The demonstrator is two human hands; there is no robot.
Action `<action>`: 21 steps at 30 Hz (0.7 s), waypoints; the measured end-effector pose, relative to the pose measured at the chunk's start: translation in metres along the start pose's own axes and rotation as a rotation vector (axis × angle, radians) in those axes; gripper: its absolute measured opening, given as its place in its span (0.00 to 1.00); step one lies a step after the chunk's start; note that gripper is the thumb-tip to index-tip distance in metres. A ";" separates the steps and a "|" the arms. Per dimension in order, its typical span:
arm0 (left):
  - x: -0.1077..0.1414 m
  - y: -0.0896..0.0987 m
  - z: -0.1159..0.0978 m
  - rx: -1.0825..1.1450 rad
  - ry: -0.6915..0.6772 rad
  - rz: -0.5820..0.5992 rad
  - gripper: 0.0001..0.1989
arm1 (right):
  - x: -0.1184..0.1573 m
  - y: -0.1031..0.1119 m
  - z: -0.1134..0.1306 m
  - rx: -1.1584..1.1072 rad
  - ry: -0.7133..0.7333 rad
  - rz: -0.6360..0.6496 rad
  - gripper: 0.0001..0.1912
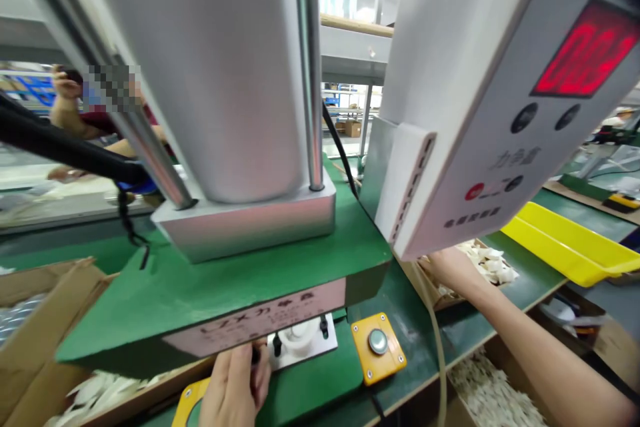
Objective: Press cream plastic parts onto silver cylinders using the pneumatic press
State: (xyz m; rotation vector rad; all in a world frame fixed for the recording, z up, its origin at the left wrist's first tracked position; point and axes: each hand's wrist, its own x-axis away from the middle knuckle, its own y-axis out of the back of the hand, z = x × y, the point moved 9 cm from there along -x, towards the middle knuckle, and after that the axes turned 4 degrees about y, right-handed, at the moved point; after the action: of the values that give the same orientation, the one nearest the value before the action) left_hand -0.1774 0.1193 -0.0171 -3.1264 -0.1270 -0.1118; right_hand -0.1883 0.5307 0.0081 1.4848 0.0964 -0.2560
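My left hand (234, 383) is at the left end of a metal fixture plate (320, 341) under the green press head (235, 287). Its fingers are curled together beside a dark part, and what they grip is hidden. A round white plastic piece (299, 337) sits on the plate between black clamps. My right hand (443, 268) reaches into a cardboard box of white plastic pieces (487, 261). The white control box hides part of that hand, so its fingers do not show clearly.
A yellow button box (379, 347) stands right of the fixture, and another (189, 403) beside my left hand. The control box (475, 113) with red digits hangs at right. A yellow tray (570, 243) lies beyond. Across the bench, a person's arm (70, 113) shows.
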 end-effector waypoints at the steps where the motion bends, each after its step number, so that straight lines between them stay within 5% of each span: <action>1: 0.001 -0.005 -0.005 0.053 0.025 0.013 0.18 | 0.001 -0.002 0.000 0.015 0.006 0.009 0.13; 8: 0.006 -0.079 -0.049 0.579 0.262 0.272 0.12 | -0.001 -0.011 -0.007 -0.010 0.018 0.003 0.13; 14: 0.009 -0.102 -0.061 0.647 0.294 0.314 0.16 | 0.013 0.027 -0.025 -0.158 -0.084 -0.169 0.20; 17: 0.008 -0.101 -0.058 0.609 0.262 0.317 0.11 | 0.033 0.055 0.007 -0.253 -0.065 -0.263 0.20; 21: 0.005 -0.068 -0.045 0.485 0.182 0.164 0.13 | 0.054 0.068 0.112 -0.565 0.231 -0.201 0.12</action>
State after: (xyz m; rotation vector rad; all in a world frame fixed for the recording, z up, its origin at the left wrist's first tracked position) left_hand -0.1813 0.1868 0.0282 -2.6146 0.0923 -0.3107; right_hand -0.1312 0.4177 0.0719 0.9355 0.4681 -0.1961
